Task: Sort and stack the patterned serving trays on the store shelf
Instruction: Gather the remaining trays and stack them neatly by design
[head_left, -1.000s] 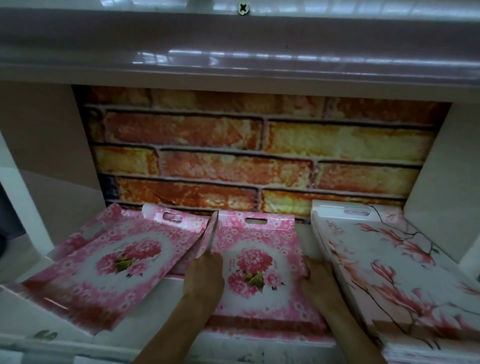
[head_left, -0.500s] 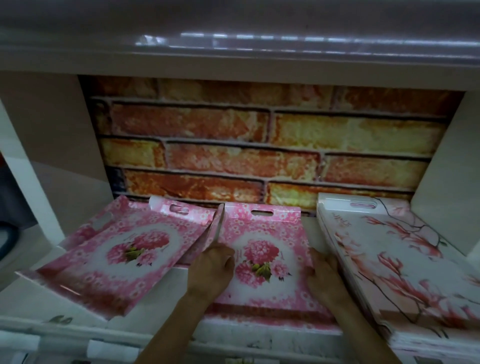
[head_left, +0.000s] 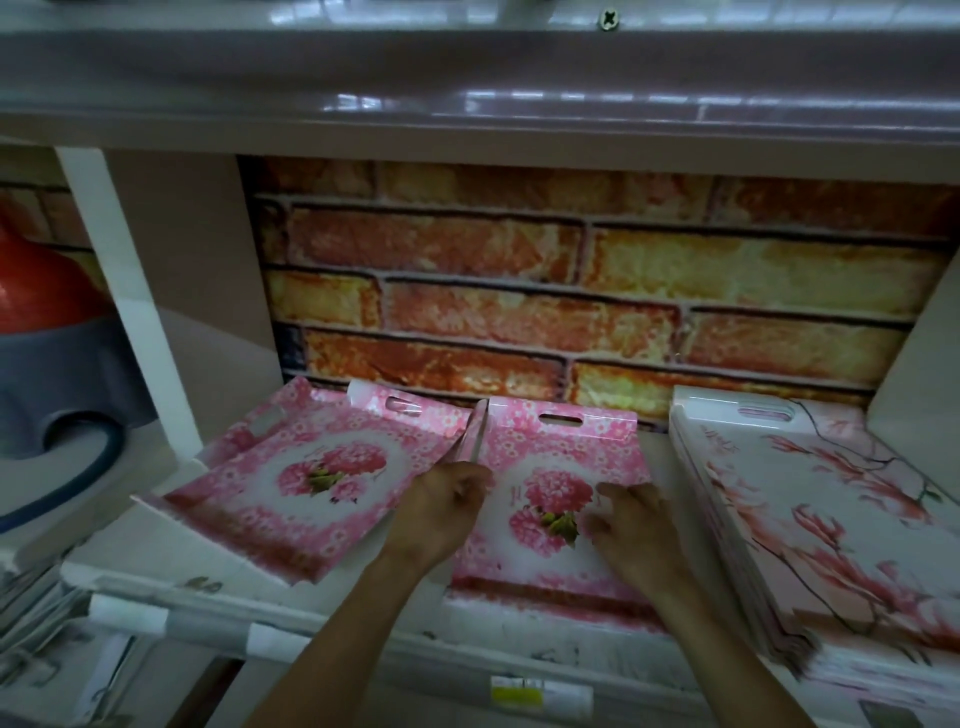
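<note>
Right hand (head_left: 634, 525) shifted onto pink tray (head_left: 561, 447), fingers (head_left: 615, 493) loose, left hand (head_left: 441, 512) still gripping it

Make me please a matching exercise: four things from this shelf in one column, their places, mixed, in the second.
1 askew pink tray
2 straight pink tray
3 white blossom trays
4 red and grey item

a stacked, far right
b neighbouring compartment, left
c centre
d left of centre

Pairs: 1-d, 2-c, 3-a, 4-b

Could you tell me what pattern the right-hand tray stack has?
The tray stack shows pink blossoms on dark branches over white, head view.
</note>
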